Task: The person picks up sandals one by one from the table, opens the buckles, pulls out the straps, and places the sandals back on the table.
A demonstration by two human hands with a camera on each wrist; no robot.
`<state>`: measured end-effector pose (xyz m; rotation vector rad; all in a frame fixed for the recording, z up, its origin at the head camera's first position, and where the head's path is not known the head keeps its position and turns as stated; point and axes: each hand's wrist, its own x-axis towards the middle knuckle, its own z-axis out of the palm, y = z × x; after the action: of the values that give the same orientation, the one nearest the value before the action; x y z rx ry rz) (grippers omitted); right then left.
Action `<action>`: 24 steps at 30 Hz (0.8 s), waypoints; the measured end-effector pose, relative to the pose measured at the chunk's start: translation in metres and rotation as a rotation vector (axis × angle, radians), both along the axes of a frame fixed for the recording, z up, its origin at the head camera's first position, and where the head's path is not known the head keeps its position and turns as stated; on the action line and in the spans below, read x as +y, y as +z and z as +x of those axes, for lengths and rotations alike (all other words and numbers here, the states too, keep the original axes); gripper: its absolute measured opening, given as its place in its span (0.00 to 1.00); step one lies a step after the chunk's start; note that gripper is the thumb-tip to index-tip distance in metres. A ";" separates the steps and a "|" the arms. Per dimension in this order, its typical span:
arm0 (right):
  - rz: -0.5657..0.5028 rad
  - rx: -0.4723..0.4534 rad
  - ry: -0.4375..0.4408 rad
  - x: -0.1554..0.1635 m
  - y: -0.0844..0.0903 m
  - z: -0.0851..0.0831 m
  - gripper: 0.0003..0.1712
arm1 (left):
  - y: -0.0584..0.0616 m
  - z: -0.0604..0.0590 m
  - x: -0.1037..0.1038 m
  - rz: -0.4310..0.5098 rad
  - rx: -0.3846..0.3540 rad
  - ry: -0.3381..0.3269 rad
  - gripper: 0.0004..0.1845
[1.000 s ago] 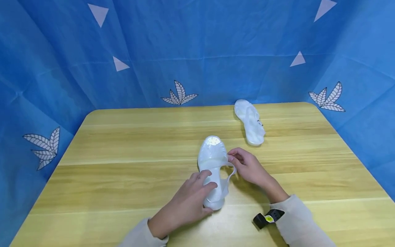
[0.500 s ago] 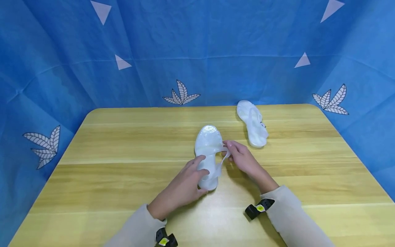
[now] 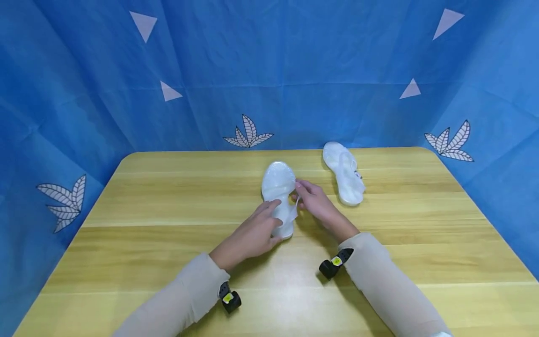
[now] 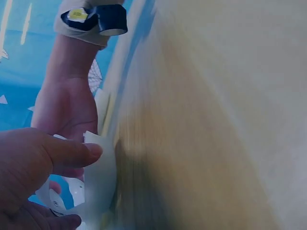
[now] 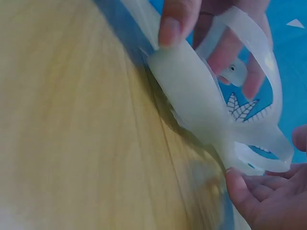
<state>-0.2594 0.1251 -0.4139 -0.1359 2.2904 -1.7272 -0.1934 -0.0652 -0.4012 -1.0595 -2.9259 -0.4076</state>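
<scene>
White sandal (image 3: 278,185) shifted forward on tabletop (image 3: 160,257);
left hand (image 3: 258,230), right hand (image 3: 316,202): fingers grasping it; more level with second sandal (image 3: 347,177).

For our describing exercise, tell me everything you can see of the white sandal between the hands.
The white sandal looks smooth and slightly glossy, like moulded plastic, with a rounded toe and strap loops. It lies sole down on the table, toe pointing away from the person. The left hand grips the heel end; the right hand touches its side near the front.
</scene>
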 end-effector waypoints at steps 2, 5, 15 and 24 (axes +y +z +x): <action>0.002 -0.014 -0.011 -0.003 0.001 -0.005 0.30 | 0.000 -0.006 0.002 -0.014 0.006 -0.005 0.16; 0.005 -0.025 -0.012 -0.007 0.002 -0.012 0.32 | -0.001 -0.017 0.002 -0.025 0.008 0.003 0.16; -0.004 -0.037 -0.061 -0.024 0.003 -0.037 0.34 | -0.005 -0.046 -0.001 -0.022 -0.026 0.074 0.17; 0.058 0.052 -0.104 -0.025 0.008 -0.041 0.33 | -0.005 -0.065 -0.006 -0.065 -0.047 0.150 0.20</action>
<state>-0.3001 0.1004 -0.4058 -0.0520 2.4227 -1.7233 -0.2586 -0.0716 -0.4059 -0.8390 -3.0530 -0.3400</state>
